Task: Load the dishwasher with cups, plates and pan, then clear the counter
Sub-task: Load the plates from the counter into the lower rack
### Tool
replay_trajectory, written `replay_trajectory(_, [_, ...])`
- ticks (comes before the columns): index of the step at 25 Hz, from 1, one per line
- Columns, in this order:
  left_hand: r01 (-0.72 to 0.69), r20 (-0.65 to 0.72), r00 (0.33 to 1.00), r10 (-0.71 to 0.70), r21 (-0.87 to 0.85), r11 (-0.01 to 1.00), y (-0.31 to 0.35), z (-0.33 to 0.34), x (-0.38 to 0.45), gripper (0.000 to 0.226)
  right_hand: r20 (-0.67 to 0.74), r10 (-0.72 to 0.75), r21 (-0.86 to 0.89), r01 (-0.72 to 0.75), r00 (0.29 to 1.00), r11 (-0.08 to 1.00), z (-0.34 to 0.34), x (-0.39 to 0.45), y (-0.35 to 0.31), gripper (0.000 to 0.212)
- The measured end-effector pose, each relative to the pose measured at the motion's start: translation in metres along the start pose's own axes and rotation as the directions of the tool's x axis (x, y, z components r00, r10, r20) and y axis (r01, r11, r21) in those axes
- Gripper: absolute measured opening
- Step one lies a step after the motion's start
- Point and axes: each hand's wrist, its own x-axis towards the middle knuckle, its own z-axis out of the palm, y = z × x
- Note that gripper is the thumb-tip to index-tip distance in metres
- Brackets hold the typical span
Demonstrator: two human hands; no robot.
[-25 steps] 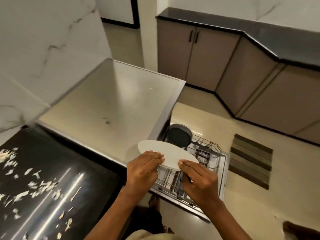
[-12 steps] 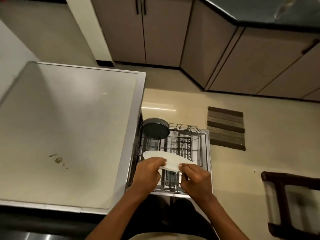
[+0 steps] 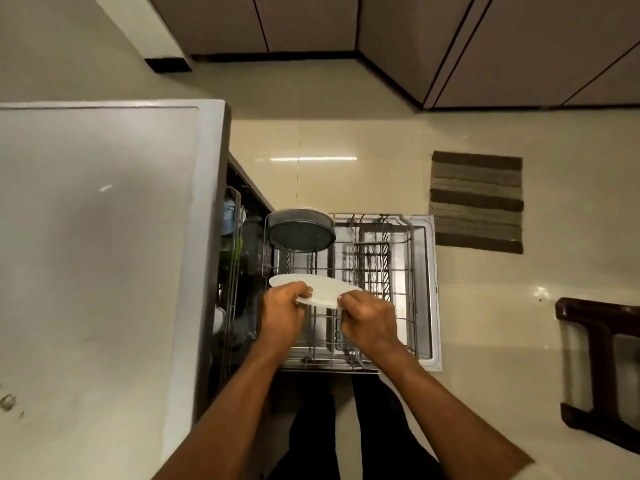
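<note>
A white plate point(image 3: 323, 288) hangs nearly flat over the pulled-out lower rack point(image 3: 412, 258) of the dishwasher. My left hand point(image 3: 282, 315) grips the plate's left edge and my right hand point(image 3: 369, 318) pinches its right edge. A dark round pan point(image 3: 301, 234) stands tilted at the rack's far left corner. Behind the rack's left side, inside the machine, several cups point(image 3: 228, 216) show dimly in the upper rack.
The pale counter top point(image 3: 93, 237) fills the left. The open dishwasher door point(image 3: 433, 289) lies under the rack. A striped mat point(image 3: 477, 201) lies on the tiled floor beyond it. A dark wooden stool point(image 3: 599, 368) stands at the right. Brown cabinets point(image 3: 415, 36) line the far wall.
My view has swung from the counter down to the dishwasher. Both hands have carried the plate off the counter's edge and lowered it over the lower rack.
</note>
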Motion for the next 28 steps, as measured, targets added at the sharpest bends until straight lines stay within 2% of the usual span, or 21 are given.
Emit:
replay_trajectory(2, [0.197,-0.021,0.98,-0.198,-0.039,0.98,-0.015,0.022,0.023,0.042,0.013,-0.001,0.002,0.0,1.0,1.0,0.028,0.025,0.023,0.02])
replay_trajectory(4, [0.279,-0.089,0.954,-0.285,-0.076,0.957,-0.034,0.043,0.04,0.046,0.049,-0.007,0.012,0.007,0.999,1.0,0.056,0.048,0.043,0.018])
replay_trajectory(7, [0.233,-0.143,0.96,-0.24,-0.062,0.971,-0.068,0.067,0.065,0.045,0.074,-0.049,0.026,0.047,0.996,0.999,0.094,0.075,0.065,0.016])
replay_trajectory(12, [0.28,-0.184,0.944,-0.273,0.013,0.96,-0.108,0.096,0.105,0.042,0.04,-0.076,0.078,0.073,0.996,0.994,0.145,0.109,0.093,0.016])
replay_trajectory(16, [0.334,-0.155,0.933,-0.326,0.025,0.942,-0.135,0.113,0.12,0.041,0.088,-0.036,0.095,0.028,0.995,0.995,0.185,0.113,0.108,0.021])
replay_trajectory(20, [0.331,-0.149,0.936,-0.318,0.073,0.941,-0.151,0.124,0.127,0.041,0.128,0.029,0.095,-0.042,0.991,0.995,0.209,0.117,0.114,0.021])
replay_trajectory(25, [0.326,-0.161,0.938,-0.308,0.1,0.94,-0.166,0.13,0.138,0.042,0.116,0.028,0.117,-0.042,0.993,0.992,0.219,0.125,0.113,0.023])
replay_trajectory(28, [0.36,-0.141,0.929,-0.343,0.114,0.926,-0.178,0.134,0.14,0.043,0.163,0.036,0.108,-0.054,0.986,0.993,0.23,0.129,0.119,0.02])
